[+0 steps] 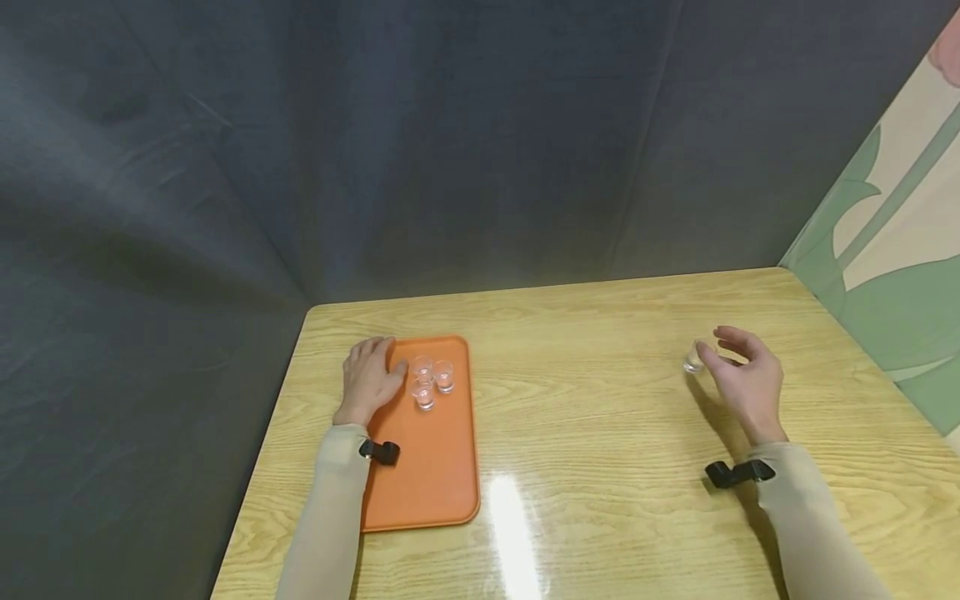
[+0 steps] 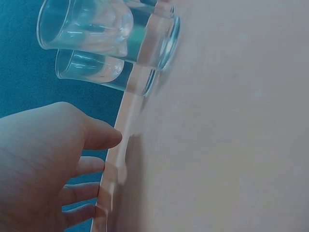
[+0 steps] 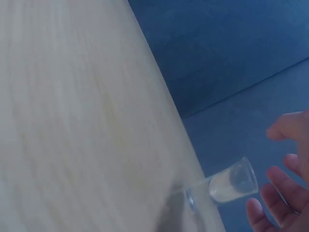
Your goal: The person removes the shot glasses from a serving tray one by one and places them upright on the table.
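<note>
A tight cluster of small clear glasses (image 1: 424, 397) stands upright on the orange tray (image 1: 423, 492). My left hand (image 1: 367, 385) is at the tray's far left side, its fingers relaxed and spread. In the left wrist view the thumb points toward the rim beside the glasses (image 2: 140, 79), and nothing is held. Far to the right, a single small glass (image 1: 692, 362) stands upright on the table. Close beside it is my right hand (image 1: 748, 385), thumb and fingers apart. The right wrist view shows a gap between those fingers and the glass (image 3: 234, 182).
The wooden table (image 1: 585, 400) extends between the tray and the lone glass. A dark curtain (image 1: 480, 150) hangs along its back and left sides. At the right edge is a wall with a painted leaf pattern (image 1: 900, 308). Both wrists wear black straps.
</note>
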`<control>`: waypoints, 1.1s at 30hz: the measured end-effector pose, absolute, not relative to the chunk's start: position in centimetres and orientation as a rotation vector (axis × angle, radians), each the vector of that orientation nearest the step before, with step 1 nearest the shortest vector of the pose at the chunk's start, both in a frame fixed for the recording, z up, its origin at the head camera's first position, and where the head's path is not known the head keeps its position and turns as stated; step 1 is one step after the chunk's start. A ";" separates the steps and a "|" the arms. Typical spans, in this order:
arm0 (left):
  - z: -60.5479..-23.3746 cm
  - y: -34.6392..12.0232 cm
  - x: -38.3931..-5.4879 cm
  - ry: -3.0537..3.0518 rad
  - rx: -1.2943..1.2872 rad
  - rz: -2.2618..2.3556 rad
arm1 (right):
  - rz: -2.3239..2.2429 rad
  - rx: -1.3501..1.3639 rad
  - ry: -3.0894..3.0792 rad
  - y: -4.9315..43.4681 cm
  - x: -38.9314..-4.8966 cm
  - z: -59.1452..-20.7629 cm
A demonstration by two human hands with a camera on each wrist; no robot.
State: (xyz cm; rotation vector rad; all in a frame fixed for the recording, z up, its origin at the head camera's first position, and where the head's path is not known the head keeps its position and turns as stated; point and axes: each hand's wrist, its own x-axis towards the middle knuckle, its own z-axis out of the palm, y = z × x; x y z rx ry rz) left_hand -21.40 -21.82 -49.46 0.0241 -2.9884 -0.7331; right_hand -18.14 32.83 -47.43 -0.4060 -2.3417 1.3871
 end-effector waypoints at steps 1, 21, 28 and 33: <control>-49.4 -21.9 -21.4 -2.989 0.025 -0.731 | 1.377 -0.397 -2.331 32.6 -18.3 -47.2; -49.6 -21.9 -21.4 -2.992 0.031 -0.734 | 1.385 0.004 -2.333 23.3 -20.7 -45.1; -49.6 -21.8 -21.4 -2.985 0.022 -0.744 | 1.462 0.117 -2.329 19.6 -21.7 -44.8; -49.6 -21.9 -21.4 -2.976 0.025 -0.744 | 1.535 0.152 -2.347 17.0 -21.4 -43.7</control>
